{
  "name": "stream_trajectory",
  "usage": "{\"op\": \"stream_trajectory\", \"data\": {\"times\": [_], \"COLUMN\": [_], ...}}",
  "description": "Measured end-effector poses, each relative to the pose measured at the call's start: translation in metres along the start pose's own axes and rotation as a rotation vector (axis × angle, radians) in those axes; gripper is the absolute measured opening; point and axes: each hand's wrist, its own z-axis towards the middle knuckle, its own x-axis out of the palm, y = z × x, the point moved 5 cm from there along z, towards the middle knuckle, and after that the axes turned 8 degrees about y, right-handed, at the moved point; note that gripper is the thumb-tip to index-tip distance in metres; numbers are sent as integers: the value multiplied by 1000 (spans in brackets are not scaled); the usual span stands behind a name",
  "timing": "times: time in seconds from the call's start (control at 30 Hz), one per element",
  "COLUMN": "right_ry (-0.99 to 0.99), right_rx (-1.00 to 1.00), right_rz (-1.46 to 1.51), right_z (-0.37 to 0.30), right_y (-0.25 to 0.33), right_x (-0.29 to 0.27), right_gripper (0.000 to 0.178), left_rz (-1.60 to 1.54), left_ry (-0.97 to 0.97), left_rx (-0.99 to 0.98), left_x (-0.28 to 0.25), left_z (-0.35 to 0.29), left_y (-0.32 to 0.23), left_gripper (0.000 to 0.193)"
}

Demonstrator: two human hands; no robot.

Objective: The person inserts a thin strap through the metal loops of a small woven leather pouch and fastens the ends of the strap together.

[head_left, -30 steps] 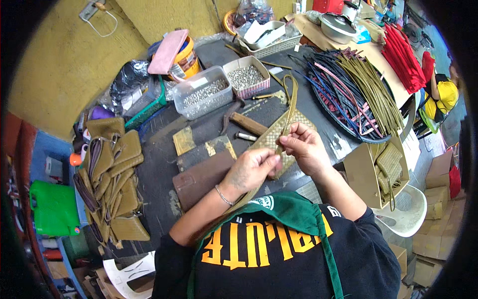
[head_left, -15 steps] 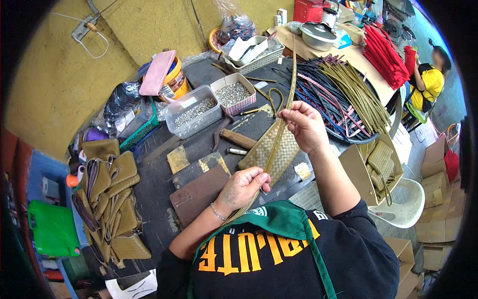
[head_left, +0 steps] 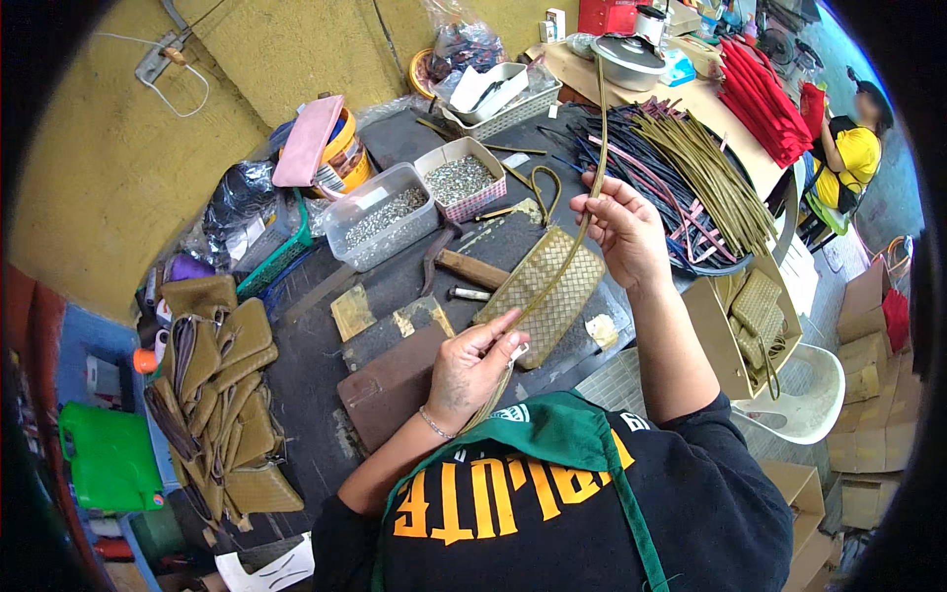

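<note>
A long, narrow olive strap (head_left: pixel 604 128) runs through both hands and bends between them. My right hand (head_left: pixel 628 237) pinches it with thumb and fingers, its upper length standing up past the hand. Lower down, my left hand (head_left: pixel 470 375) grips the strap between thumb and forefinger. Its lower length trails over my wrist toward the apron. A tiny pale piece by the left thumb is too small to name. Under the strap lies a flat olive woven pouch (head_left: pixel 570 304) on the dark worktable (head_left: pixel 314 370). A looped olive cord (head_left: pixel 546 187) lies above the pouch.
A hammer (head_left: pixel 472 268) lies beside the pouch, near a brown panel (head_left: pixel 393 383). Behind stand a clear tub (head_left: pixel 380 252) and a box (head_left: pixel 462 178) of small metal pieces. Olive pouches (head_left: pixel 232 395) heap at left; bundled straps (head_left: pixel 691 187) lie right. A person in yellow (head_left: pixel 860 153) sits beyond.
My right hand has shifted right and the left slightly left, so they are farther apart. The strap's upper end has swung right, and the strap now curves more.
</note>
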Motion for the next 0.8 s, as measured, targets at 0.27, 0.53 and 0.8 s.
{"op": "stream_trajectory", "data": {"times": [0.27,0.53,0.8], "right_ry": [34,68,-19], "right_rx": [13,0,24], "right_rz": [224,315,191], "right_z": [-5,-3,-3], "right_y": [-9,-14,-17], "right_x": [6,7,8], "right_gripper": [33,35,32], "left_rz": [-331,-234,-251], "left_ry": [-70,0,76], "left_rx": [6,17,-67], "left_x": [-3,1,2], "left_z": [0,4,6], "left_y": [5,6,11], "left_gripper": [25,29,25]}}
